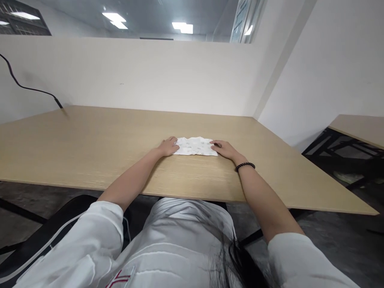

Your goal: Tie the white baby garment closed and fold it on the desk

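Note:
A white cloth (195,146) with a small faint print lies on the wooden table as a narrow rectangle, its far edge slightly wavy. At its left end, my left hand (168,147) holds the side, thumb on the near part and fingers by the far corner. My right hand (224,149) grips the opposite end, with the thumb and forefinger on the cloth and the other fingers curled beneath the palm. A black beaded bracelet (245,165) circles my right wrist.
The light wooden table (114,132) reaches back to a white half wall (156,76) with glass above. A black cable (33,89) hangs down at the far left corner. Another table (360,126) with dark legs stands at right. A white cord (51,240) runs beside my left sleeve.

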Available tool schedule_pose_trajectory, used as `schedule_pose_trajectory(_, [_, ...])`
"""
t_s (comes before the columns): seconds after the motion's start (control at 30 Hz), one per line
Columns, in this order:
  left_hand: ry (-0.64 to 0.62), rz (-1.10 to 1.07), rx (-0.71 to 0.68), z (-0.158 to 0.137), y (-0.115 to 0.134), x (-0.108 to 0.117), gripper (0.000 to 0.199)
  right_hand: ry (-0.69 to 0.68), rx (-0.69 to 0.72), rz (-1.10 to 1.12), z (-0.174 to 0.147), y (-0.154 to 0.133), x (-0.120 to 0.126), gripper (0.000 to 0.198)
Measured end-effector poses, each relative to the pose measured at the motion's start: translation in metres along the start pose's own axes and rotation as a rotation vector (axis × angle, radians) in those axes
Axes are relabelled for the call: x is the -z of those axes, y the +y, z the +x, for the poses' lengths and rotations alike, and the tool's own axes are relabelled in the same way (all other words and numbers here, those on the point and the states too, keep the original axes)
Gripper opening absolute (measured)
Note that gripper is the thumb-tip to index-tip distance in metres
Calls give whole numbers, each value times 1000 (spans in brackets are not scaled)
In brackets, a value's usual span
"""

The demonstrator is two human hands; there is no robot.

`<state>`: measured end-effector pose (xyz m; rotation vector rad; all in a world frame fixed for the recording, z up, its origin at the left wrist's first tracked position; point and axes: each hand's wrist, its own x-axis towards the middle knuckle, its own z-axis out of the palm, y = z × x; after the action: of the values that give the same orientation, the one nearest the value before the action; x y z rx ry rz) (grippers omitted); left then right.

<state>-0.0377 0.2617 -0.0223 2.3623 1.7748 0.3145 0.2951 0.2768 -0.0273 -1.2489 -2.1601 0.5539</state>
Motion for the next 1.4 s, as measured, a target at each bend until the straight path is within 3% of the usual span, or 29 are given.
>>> schedule_pose_trajectory(0.53, [76,-96,-45,0,-2,0,50,-14,13,0,-6,-6,2,33])
schedule_pose_trajectory(0.77, [169,-225,-20,10,-5,-5,51,20,41,-267,0,-7,-8,28])
schedule_pose_trajectory(0.9, [183,-344,-27,31,-7,-2,46,49,-70,-420,12,-20,-20,22])
schedule_pose_trajectory(1.0, [180,-592,-24,43,-11,0,37,126,-162,-452,20,-36,-39,18])
schedule_pose_trajectory(1.17, [232,-1215,82,40,-17,1,26,114,13,-280,11,-51,-58,18])
schedule_pose_trajectory(1.23, [223,-1334,110,33,-16,4,25,89,61,-202,2,-49,-56,20])
schedule_pose_trajectory(1.4, [210,-1467,206,19,-8,17,19,158,26,-53,-15,-40,-53,20])
